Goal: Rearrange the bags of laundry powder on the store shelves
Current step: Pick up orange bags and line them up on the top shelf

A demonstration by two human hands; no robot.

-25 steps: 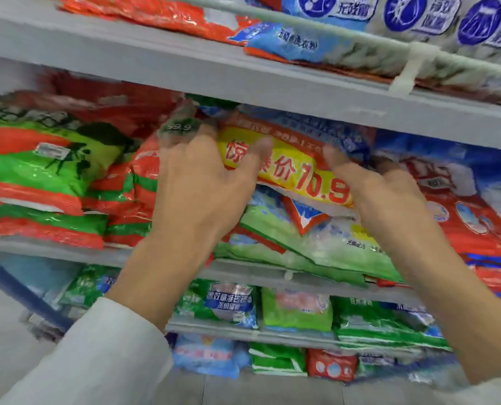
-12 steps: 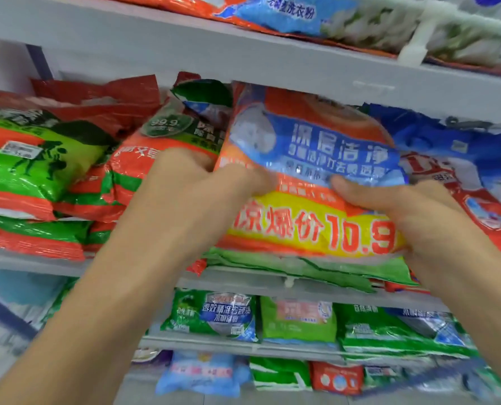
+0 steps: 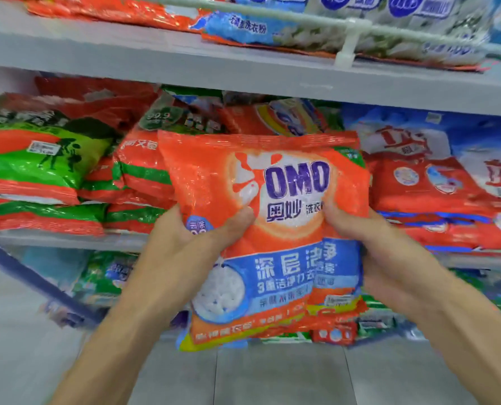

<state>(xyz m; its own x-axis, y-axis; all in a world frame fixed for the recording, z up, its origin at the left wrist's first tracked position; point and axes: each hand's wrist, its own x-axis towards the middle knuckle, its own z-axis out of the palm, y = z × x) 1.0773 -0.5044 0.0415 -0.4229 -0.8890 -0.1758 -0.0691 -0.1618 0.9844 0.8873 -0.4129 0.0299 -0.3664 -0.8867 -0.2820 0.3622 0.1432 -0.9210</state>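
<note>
While the orange OMO bag (image 3: 287,182) hangs clear of any board, the task reads as mid-course: one bag is in hand and not yet set down. The middle shelf (image 3: 68,239) carries green-and-red bags (image 3: 39,165) stacked flat at the left and red-and-blue bags (image 3: 433,185) at the right. Between them, behind the held bag, further orange packs (image 3: 272,121) lie tilted and uneven, so that section probably needs tidying. The upper shelf (image 3: 185,65) and the lower tiers are also stocked; whether they are in order cannot be judged. The bag is upright, label toward the camera, in front of the middle shelf's central section and touching none of the stock. The left hand (image 3: 185,249) grips its lower left edge, thumb pressed on the front and fingers hidden behind. The right hand (image 3: 375,252) grips the right edge the same way, thumb on the front beside the logo. Under the right thumb a second layer of the same print overlaps; fold or second bag, cannot tell. Likely remaining: choose a slot and lay the bag in line.
</note>
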